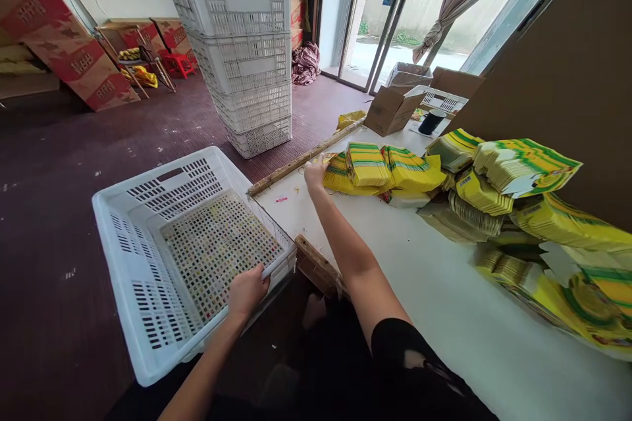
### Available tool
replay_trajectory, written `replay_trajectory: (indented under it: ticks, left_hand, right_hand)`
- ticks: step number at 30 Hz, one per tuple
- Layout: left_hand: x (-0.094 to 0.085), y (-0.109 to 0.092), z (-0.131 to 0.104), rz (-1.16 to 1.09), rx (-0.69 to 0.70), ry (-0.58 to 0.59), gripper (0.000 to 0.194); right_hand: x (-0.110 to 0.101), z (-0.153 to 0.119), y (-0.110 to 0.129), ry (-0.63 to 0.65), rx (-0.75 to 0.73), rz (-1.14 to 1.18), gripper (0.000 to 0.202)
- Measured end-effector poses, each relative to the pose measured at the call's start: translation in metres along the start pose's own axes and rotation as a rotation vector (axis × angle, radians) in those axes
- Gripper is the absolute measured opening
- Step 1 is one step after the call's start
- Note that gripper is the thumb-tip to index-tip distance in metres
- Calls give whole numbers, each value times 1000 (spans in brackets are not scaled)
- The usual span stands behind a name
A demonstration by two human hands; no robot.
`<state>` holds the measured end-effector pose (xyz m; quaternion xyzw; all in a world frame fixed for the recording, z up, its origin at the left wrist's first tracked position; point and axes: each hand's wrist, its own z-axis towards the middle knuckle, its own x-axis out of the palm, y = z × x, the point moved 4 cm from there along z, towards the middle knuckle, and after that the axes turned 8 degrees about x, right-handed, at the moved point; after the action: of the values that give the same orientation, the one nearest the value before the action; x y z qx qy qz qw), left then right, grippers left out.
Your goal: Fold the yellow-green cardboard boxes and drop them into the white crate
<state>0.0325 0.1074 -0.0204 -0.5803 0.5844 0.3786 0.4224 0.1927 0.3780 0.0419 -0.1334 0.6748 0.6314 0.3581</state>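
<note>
My left hand is closed around the near right rim of a white plastic crate. That crate tilts toward me, and its slatted inside shows nothing but the grid floor. Farther off, my right hand is at the left end of a row of flat yellow-and-green cartons lying on a white tabletop. Its fingers look curled, but what they hold, if anything, is hidden. Beside that row, more bundles of folded yellow cartons are heaped along the table's right side.
A tall stack of white crates stands on the floor ahead. Wooden strips edge the table. An open cardboard box and a black spool sit at its far end. Red boxes and a red stool are at left.
</note>
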Motion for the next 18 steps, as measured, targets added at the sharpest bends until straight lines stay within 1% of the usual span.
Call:
replay_trajectory:
  ticks: [3, 5, 7, 9, 11, 12, 14, 16, 18]
  left_hand:
    - [1, 1, 0, 8, 1, -4, 30]
    - [1, 1, 0, 15, 1, -4, 31]
    - [0, 0, -1, 22, -2, -1, 31]
    - [-2, 0, -2, 30, -3, 4, 33]
    - [-4, -1, -4, 35, 3, 12, 34]
    - [-5, -2, -4, 36, 6, 15, 35]
    - [-6, -2, -4, 38, 9, 20, 35]
    - [-6, -2, -4, 41, 6, 16, 35]
    - [-6, -3, -4, 41, 9, 10, 36]
  right_hand:
    - [1, -24, 7, 45, 42, -11, 68]
    - [-5, -42, 9, 69, 22, -23, 66]
    - [-18, -57, 10, 82, -31, -36, 63]
    - [-40, -64, 12, 48, -121, -92, 60]
    - [-70, -60, 12, -39, -188, -199, 60]
    - [-86, -54, 11, -92, -188, -262, 61]
    - [-118, -36, 4, -174, -104, -367, 66]
    - [-143, -16, -6, -217, 15, -447, 71]
    - [-157, 2, -17, -181, 113, -519, 75]
